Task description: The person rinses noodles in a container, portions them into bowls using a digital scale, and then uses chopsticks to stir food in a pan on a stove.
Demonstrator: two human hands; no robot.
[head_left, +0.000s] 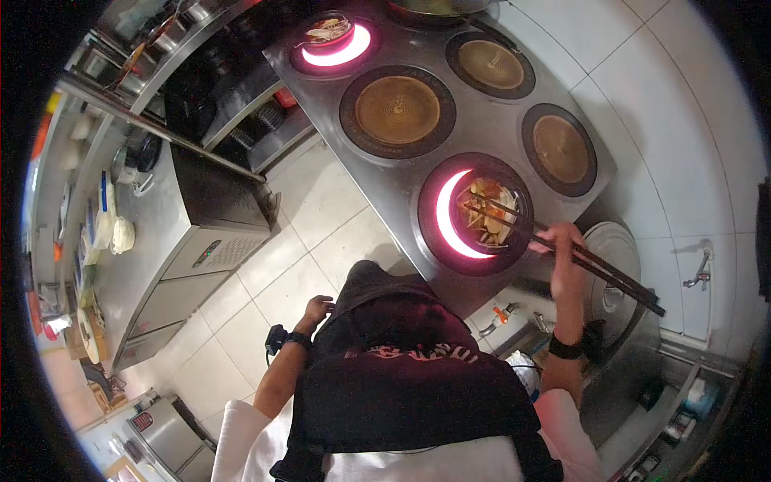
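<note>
My right hand [560,238] is closed round a pair of long dark chopsticks [608,275]. Their tips reach into the sliced food [488,226] in a dark pot, among pale strips and reddish pieces. The pot sits off-centre on the near burner, leaving a bright pink crescent [451,215] showing at its left. Low beside the dark apron [401,353], my left hand [320,308] hangs with loosely bent fingers and nothing visible in it. A black strap with a small device circles the left wrist.
Another food-filled pot [328,30] stands on a glowing burner at the stove's far end. Unlit round plates [397,111] lie between. A large round lid [614,281], an orange-handled tap [502,315] and a wall tap [699,269] are at right. A steel counter [173,217] stands left.
</note>
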